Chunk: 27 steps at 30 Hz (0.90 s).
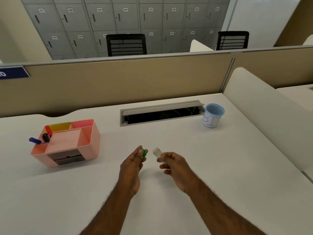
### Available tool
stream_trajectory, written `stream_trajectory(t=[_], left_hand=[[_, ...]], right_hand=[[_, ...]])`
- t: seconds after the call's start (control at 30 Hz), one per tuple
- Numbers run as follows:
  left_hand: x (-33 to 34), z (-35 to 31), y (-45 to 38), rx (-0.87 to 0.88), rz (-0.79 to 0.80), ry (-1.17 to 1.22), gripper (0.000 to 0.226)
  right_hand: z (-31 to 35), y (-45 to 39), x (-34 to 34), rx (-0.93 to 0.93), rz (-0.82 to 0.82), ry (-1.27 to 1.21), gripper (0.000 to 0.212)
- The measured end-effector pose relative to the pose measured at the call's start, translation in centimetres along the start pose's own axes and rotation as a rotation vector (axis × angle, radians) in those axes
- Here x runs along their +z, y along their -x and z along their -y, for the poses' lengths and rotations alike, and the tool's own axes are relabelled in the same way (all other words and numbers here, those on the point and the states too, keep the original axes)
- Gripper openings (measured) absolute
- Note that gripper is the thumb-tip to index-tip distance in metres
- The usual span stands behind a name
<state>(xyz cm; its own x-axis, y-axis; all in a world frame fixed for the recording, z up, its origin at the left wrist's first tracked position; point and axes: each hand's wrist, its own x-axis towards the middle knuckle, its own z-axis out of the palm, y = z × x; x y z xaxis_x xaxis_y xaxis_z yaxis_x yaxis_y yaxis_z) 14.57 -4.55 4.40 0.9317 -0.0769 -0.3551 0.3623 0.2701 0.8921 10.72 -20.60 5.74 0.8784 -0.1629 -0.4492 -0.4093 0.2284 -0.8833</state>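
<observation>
Grey metal lockers (pixel 125 17), upper row: small white tags numbered 018 to 024 legible; the leftmost tag and the lower row are too blurred to confirm.

Light blue cup with white paper wrap (pixel 212 120): handwritten blue letters "BI", remainder turned away.

Dark blue sign plate on the beige partition (pixel 14 73): white "0", rest cut off.

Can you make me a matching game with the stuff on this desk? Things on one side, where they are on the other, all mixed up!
Things
1. green piece
2. white piece
3. pink organiser
4. blue cup

Places
A. standing just right of the open cable tray
B. pinched in the right hand
C. on the left, with a blue marker sticking out
D. pinched in the left hand

Pairs: 1-D, 2-B, 3-C, 4-A
</observation>
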Motion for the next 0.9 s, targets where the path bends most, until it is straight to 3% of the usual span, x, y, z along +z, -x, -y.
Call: stream_trajectory(t=[0.13,0.33,0.63,0.9], left_hand=[[0.1,-0.3,0.5,0.014,-0.002,-0.007,0.042],[-0.1,0.0,1.8,0.034,0.003,0.025,0.028],[-0.3,0.0,3.8,0.051,0.052,0.021,0.041],[-0.5,-0.7,5.0,0.078,0.073,0.003,0.035]], right_hand=[[-0.9,2.1,1.6,-0.013,0.001,0.171,0.021],[-1.1,3.6,2.6,-0.065,-0.003,0.203,0.021],[-1.4,4.8,3.0,-0.152,-0.022,0.206,0.023],[-1.5,5.7,3.5,-0.206,-0.046,0.198,0.019]])
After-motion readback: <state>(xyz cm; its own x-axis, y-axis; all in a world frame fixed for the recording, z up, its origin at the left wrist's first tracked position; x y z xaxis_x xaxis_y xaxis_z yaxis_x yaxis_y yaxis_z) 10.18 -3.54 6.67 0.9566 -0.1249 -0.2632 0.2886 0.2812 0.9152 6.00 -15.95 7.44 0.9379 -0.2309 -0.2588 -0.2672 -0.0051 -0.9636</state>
